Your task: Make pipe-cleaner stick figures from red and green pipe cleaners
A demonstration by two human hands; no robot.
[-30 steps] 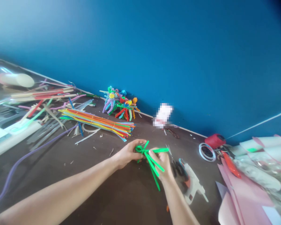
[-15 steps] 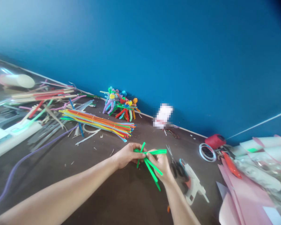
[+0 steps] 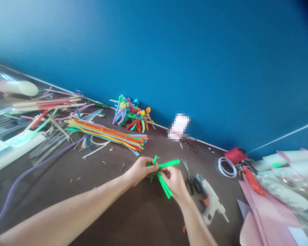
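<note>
Bright green pipe cleaners (image 3: 164, 184), crossed at one point, are held just above the dark table. My left hand (image 3: 141, 171) pinches them near the crossing, with thumb and fingers closed. On the other side, my right hand (image 3: 175, 181) is closed on the strands close to the same point. One pair sticks out to the upper right and another slants down in front of the right palm. Short ends show above and below the left fingertips. Part of the crossing is hidden by the fingers.
Left of centre lies a bundle of coloured pipe cleaners (image 3: 107, 133). Behind it sit small pipe-cleaner figures (image 3: 133, 114). Black-handled scissors (image 3: 191, 182) and a white glue gun (image 3: 213, 201) lie right of my right hand. Pink sheets (image 3: 267, 215) and a red spool (image 3: 235, 154) are farther right.
The green strands pointing down have drawn together beside my right hand. The upper right pair has tilted upward. My right hand has shifted slightly; my left hand keeps its pinch.
</note>
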